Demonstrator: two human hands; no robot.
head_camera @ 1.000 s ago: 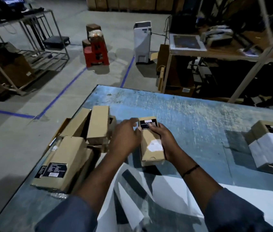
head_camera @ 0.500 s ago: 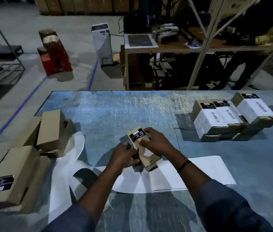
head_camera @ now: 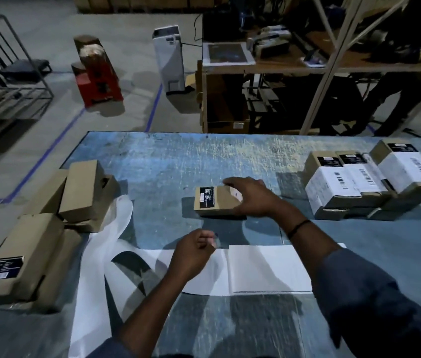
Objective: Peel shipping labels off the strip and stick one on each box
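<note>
Left of the left hand's (head_camera: 191,254) fingers, several plain boxes (head_camera: 82,192) wait unlabelled. Those fingers curl just above the label strip (head_camera: 269,270); whether they pinch anything I cannot tell. The right hand (head_camera: 250,200) grasps one box (head_camera: 212,202), which shows no white label. Right of its fingers, labelled boxes (head_camera: 375,182) stand finished.
</note>
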